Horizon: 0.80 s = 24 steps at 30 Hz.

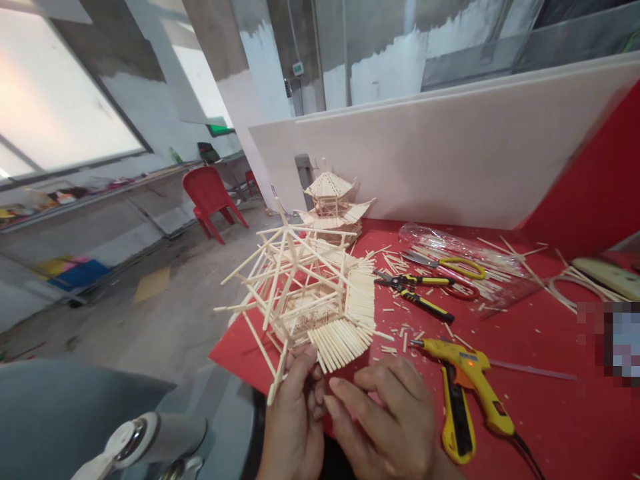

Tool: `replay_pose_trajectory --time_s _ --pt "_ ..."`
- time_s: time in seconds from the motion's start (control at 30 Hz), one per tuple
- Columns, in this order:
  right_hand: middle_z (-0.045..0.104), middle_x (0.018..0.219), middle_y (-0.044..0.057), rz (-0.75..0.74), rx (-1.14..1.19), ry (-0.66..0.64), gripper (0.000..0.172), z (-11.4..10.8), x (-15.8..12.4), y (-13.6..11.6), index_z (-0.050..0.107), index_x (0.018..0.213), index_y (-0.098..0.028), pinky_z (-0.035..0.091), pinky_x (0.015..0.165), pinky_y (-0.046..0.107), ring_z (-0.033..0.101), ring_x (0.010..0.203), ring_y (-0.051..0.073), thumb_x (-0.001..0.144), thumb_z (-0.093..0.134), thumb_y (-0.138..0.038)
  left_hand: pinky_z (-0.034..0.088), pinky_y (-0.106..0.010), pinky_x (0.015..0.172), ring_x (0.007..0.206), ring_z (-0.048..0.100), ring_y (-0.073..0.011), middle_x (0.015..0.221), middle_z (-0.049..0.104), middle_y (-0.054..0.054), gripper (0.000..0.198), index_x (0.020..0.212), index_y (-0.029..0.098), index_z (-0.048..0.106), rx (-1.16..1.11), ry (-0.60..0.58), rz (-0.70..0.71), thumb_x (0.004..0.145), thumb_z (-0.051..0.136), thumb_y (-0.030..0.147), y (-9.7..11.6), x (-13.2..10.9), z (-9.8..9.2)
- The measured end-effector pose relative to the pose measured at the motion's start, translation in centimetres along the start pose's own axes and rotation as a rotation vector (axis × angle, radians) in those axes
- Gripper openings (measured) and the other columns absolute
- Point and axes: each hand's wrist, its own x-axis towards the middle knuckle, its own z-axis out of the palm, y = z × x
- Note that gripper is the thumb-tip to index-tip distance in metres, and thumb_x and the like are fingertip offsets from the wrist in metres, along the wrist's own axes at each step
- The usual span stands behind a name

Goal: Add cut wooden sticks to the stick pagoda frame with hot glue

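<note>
A pagoda model [340, 343] of thin wooden sticks stands at the near edge of the red table, its upper frame bare and one lower roof side covered with sticks laid side by side. My left hand [295, 413] is closed on its near lower edge, thumb beside the covered roof panel. Just right of it, my right hand [390, 413] has bent fingers, with thumb and index fingertips close together. Whether a small piece sits between those fingertips I cannot make out. Behind the model rises a smaller finished pagoda [330, 200] with tiered roofs.
On the red table [550, 413] lie a yellow glue gun [470, 373], a utility knife [457, 420], pliers [420, 293], scissors [450, 263] and a bag of sticks [470, 260]. Cut stick bits are scattered around. A white bottle [165, 433] is at lower left, a red chair [210, 197] beyond.
</note>
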Motion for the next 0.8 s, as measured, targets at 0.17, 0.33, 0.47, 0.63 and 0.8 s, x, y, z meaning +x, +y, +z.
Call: replay_pose_trajectory --time_s 0.17,0.33,0.47,0.63,0.8 --pt "0.06 0.066 0.006 -0.003 0.054 0.013 0.016 -0.5 -0.2 -0.1 0.07 0.093 -0.01 0.037 0.057 0.032 0.048 0.062 0.016 0.078 0.066 -0.015 0.039 -0.015 0.042 0.048 0.048 -0.0065 0.061 0.057 0.006 0.026 0.076 0.02 0.059 0.008 -0.002 -0.016 0.07 0.081 0.032 0.2 -0.3 -0.1" --pt "0.061 0.069 0.005 0.044 0.054 0.011 0.02 -0.8 -1.2 -0.3 0.067 0.098 -0.011 0.039 0.057 0.031 0.051 0.062 0.016 0.08 0.061 -0.01 0.042 -0.018 0.044 0.049 0.052 -0.0078 0.065 0.063 0.003 0.03 0.076 0.019 0.064 0.093 -0.044 -0.049 0.064 0.083 0.038 0.2 -1.3 -1.2" --pt "0.061 0.073 0.004 0.162 0.049 -0.049 0.025 -0.9 -3.0 -0.1 0.064 0.105 -0.014 0.046 0.06 0.03 0.056 0.065 0.015 0.082 0.057 -0.007 0.042 -0.018 0.046 0.051 0.054 -0.0084 0.07 0.066 0.002 0.039 0.092 0.019 0.069 0.189 -0.052 -0.028 0.058 0.086 0.029 -0.2 -1.4 -3.4" --pt "0.066 0.094 0.007 0.455 -0.051 -0.159 0.026 0.5 -6.3 0.9 0.061 0.114 -0.021 0.055 0.074 0.032 0.064 0.087 0.019 0.089 0.053 -0.018 0.037 -0.018 0.042 0.048 0.053 -0.0091 0.063 0.064 0.002 0.039 0.084 0.018 0.07 0.372 -0.032 0.063 0.055 0.088 0.035 -1.1 0.7 -7.2" --pt "0.058 0.134 0.014 0.794 -0.104 -0.133 0.049 3.0 -9.0 1.4 0.051 0.136 -0.018 0.052 0.1 0.043 0.055 0.125 0.026 0.088 0.053 -0.029 0.052 -0.028 0.067 0.073 0.064 -0.0196 0.08 0.071 -0.004 0.039 0.082 0.016 0.072 0.582 0.099 0.384 0.055 0.083 0.042 -0.5 3.6 -10.6"
